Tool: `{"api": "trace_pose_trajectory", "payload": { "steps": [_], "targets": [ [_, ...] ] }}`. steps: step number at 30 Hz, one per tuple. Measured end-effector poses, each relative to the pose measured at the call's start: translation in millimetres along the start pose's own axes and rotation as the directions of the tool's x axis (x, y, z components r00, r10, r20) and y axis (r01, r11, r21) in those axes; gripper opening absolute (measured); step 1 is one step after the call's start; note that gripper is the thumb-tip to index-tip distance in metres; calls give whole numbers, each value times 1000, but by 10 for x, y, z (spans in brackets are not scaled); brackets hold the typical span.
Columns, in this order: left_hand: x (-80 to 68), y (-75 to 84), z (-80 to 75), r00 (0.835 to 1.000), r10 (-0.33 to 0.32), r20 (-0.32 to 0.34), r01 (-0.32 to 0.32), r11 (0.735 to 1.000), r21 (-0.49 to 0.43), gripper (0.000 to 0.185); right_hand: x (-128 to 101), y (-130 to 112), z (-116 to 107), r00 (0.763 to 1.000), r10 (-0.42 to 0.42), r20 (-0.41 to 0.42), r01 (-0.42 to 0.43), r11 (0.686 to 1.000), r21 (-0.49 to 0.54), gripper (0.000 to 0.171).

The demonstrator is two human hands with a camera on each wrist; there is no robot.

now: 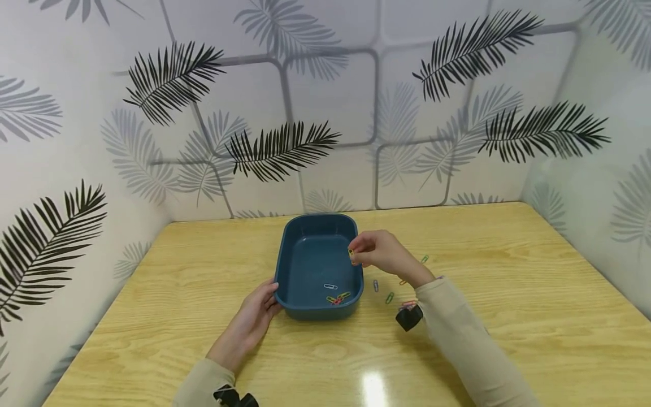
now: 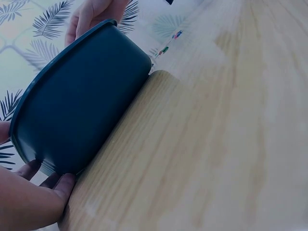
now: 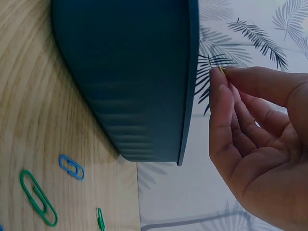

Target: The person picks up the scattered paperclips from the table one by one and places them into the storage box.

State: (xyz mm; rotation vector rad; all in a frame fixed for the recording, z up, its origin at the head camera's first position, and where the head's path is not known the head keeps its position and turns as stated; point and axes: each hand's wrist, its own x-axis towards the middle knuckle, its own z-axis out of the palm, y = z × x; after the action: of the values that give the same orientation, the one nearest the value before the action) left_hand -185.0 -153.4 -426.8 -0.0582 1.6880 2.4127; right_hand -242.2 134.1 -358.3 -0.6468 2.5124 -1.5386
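Closest to the head camera, the left hand (image 1: 252, 319) rests its fingers against the near left corner of the dark blue plastic tray (image 1: 285, 265), its grip loosely curled round that corner; the left wrist view shows fingertips (image 2: 57, 182) tucked under the tray's base. Only the right wrist view shows the right hand (image 3: 260, 144) pinching a yellow paper clip (image 3: 221, 70) between thumb and forefinger, just above the tray's right rim. Inside the tray, below that grip, lie a white clip (image 1: 330, 286) and a small mixed cluster (image 1: 338, 298). Beside the grip, on the bench (image 1: 508, 316), lie loose blue (image 3: 71, 167) and green clips (image 3: 37, 197).
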Motion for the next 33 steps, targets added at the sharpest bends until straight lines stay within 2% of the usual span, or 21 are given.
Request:
{"api": "trace_pose_trajectory", "payload": {
  "steps": [10, 18, 33],
  "targets": [
    [9, -18, -25, 999, -10, 34, 9, 1000, 27, 51, -17, -20, 98, 999, -26, 30, 27, 1000, -14, 15],
    [7, -6, -22, 1000, -8, 29, 7, 999, 31, 51, -3, -37, 159, 998, -46, 38, 47, 998, -34, 11],
    [-5, 13, 0, 1000, -13, 28, 12, 1000, 20, 51, -5, -38, 187, 999, -33, 38, 35, 998, -50, 17]
  ]
}}
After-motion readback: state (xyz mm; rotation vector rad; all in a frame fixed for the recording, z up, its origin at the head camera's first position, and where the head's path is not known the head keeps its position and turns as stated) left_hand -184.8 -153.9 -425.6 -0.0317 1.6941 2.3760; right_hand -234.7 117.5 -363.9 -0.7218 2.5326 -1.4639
